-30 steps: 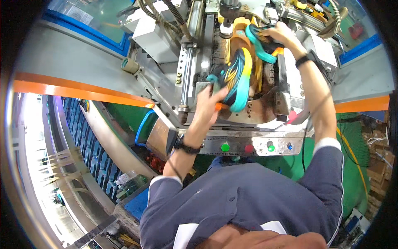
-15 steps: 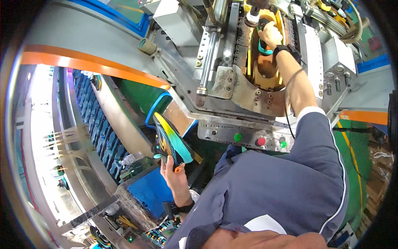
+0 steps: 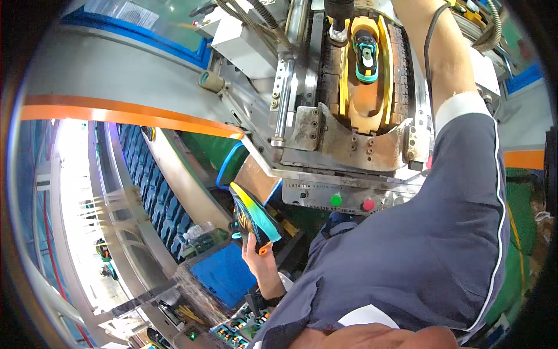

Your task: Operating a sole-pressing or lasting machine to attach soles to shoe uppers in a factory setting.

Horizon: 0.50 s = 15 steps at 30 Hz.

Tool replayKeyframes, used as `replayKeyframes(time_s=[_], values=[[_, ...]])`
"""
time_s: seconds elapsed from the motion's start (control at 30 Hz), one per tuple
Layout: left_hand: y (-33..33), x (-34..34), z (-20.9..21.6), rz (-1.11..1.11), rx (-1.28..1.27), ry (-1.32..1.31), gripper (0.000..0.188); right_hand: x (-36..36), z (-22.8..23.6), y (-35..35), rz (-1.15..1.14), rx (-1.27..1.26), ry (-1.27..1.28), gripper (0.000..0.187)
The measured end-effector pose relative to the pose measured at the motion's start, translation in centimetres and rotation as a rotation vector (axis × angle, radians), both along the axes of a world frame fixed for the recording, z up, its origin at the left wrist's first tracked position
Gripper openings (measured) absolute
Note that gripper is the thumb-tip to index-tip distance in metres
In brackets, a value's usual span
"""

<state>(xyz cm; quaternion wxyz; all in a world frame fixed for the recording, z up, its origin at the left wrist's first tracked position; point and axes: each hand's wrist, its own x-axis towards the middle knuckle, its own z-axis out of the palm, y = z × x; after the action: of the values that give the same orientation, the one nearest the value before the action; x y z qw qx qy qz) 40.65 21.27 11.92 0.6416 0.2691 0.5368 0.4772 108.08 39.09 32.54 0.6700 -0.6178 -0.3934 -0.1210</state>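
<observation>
My left hand [image 3: 260, 263] grips the heel end of a shoe upper [image 3: 252, 216] in black, yellow and turquoise, with an orange tab at the heel. Its toe points up and away from me. In the machine ahead, a second shoe piece [image 3: 366, 56], black with a turquoise rim, sits between two yellow side walls [image 3: 385, 75]. My right forearm [image 3: 440, 49] reaches past the right of the machine, and its hand lies beyond the upper edge of the picture.
A dark vertical rod [image 3: 339, 17] hangs beside the yellow walls. Green [image 3: 336, 200] and red [image 3: 368, 205] buttons line the machine's front panel. A conveyor [image 3: 152, 186] of blue slats curves along the left. Near my left wrist are a blue flat surface [image 3: 224, 273] and shoe parts [image 3: 241, 326].
My right hand has let go of the shoe piece in the machine and moved up out of the picture. The left hand still holds its shoe upper. The view has shifted slightly.
</observation>
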Motion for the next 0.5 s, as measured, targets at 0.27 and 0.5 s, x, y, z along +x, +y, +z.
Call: replayKeyframes(time_s=[0.27, 0.5], values=[[-0.4, 1.8, 0.7, -0.018, 0.022, -0.017, 0.028, 1.1, -1.8, -0.4, 0.001, -0.117, 0.036, 0.055], [-1.5, 1.3, -1.0, -0.048, 0.012, -0.1, 0.027, 0.9, -4.0, -4.0, -0.039, -0.179, 0.005, 0.056]])
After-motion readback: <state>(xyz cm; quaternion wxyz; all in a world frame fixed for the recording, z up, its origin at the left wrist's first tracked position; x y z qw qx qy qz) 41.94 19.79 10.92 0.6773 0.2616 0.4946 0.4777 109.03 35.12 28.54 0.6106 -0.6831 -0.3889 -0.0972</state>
